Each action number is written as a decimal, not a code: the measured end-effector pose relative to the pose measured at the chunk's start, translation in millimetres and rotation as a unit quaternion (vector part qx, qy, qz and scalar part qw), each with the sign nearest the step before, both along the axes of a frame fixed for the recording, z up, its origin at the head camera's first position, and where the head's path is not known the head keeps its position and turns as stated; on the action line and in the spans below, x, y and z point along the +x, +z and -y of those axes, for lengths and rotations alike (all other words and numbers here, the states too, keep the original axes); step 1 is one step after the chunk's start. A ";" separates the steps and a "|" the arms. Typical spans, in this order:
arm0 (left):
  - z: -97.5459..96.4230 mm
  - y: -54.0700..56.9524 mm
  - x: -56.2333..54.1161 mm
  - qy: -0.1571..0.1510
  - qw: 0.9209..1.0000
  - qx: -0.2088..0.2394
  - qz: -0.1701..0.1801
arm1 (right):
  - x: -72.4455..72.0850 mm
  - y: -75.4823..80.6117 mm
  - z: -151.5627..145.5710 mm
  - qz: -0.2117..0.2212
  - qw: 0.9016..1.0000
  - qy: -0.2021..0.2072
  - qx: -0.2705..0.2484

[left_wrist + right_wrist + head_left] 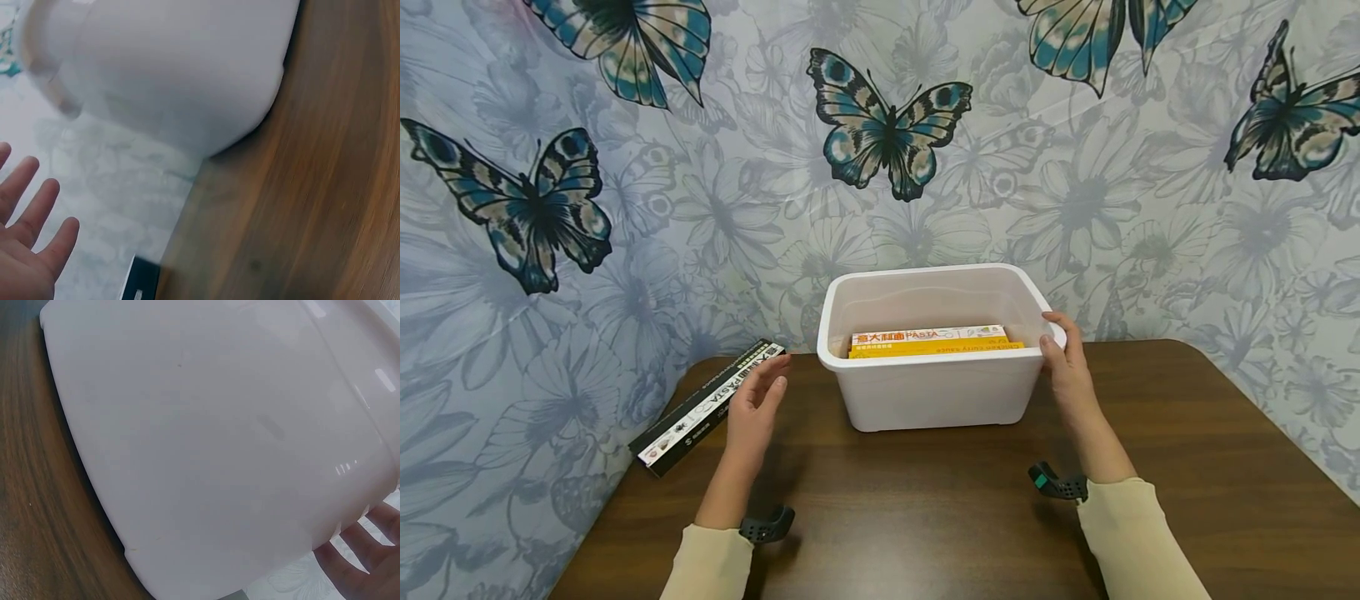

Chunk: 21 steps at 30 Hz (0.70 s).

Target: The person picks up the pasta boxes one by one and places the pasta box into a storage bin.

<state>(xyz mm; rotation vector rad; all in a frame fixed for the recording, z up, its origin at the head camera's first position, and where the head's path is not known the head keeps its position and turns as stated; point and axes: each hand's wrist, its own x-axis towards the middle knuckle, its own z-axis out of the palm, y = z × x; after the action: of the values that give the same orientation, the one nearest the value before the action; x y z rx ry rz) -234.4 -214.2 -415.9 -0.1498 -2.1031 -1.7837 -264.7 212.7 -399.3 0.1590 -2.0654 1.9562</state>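
Observation:
A white plastic storage bin (936,396) stands upright on the wooden table. My right hand (1070,371) grips the handle at its right end, thumb in front and fingers at the rim; in the right wrist view the fingers (340,565) reach under that edge. Inside the bin lies a yellow and white pasta box (928,342), its lower part hidden by the front wall. Left of the bin, my left hand (756,417) is held with its fingers spread, apart from the bin. It overlaps a long black pasta box (692,421) with a white stripe, lying slantwise on the table.
The dark brown table (910,517) ends at a wall cloth (715,208) printed with butterflies and flowers, close behind the bin. The black box lies along the table's left edge. A dark band (767,525) is on each wrist.

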 end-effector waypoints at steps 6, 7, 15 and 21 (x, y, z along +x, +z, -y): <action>22.7 0.8 5.7 0.043 0.999 0.009 -0.009 | -0.4 -0.3 1.3 -0.001 1.000 -0.002 -0.001; 26.0 1.5 6.3 0.052 0.999 0.005 -0.010 | -0.5 -0.3 1.1 -0.001 1.000 -0.002 0.000; 53.1 2.3 12.3 0.123 0.991 -0.047 0.016 | -2.6 -0.9 0.6 -0.003 1.000 0.003 -0.002; 71.0 -4.3 14.4 0.175 0.982 -0.072 0.019 | -0.9 -1.4 0.4 -0.006 1.000 0.000 -0.004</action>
<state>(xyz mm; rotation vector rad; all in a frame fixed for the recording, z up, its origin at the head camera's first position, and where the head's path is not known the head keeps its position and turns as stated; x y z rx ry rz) -220.0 -285.2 -420.2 0.2064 -2.1273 -1.4416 -265.6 212.3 -400.7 0.1690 -2.0502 1.9590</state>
